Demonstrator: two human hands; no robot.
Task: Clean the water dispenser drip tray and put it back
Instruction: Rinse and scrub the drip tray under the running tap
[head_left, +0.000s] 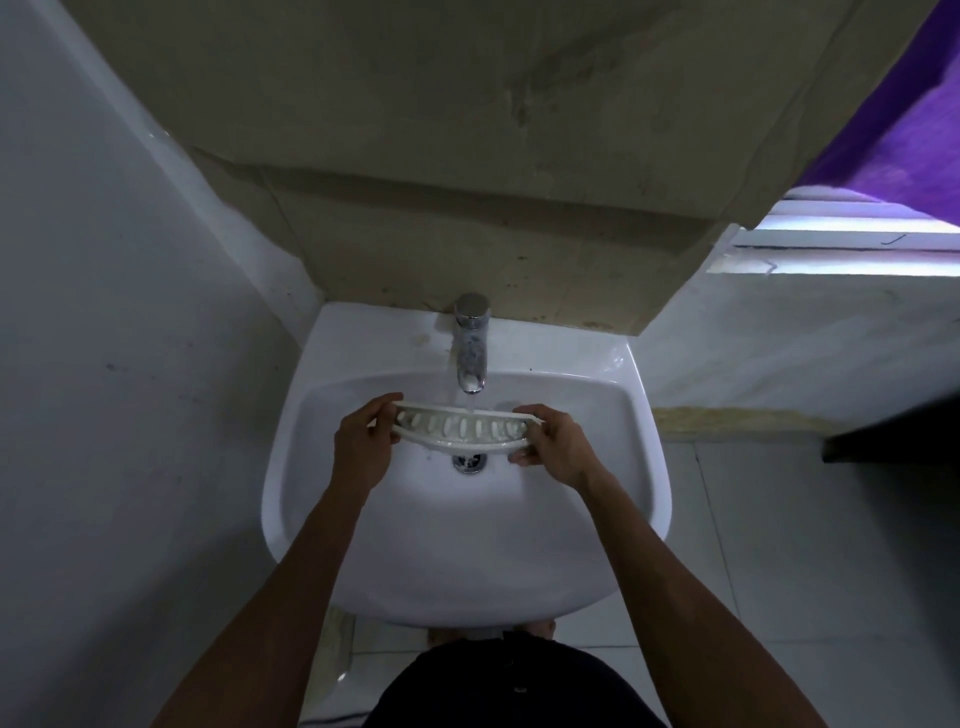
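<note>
Over the basin, under the running tap (470, 348): white slotted drip tray (462, 429), pinched at nine o'clock by left hand (362, 441) fingers, at three o'clock by right hand (558, 446) fingers. Best tilted toward six o'clock, swept sideways through the stream so every slot flushes into the sink (322, 540). No brand or writing legible.
</note>
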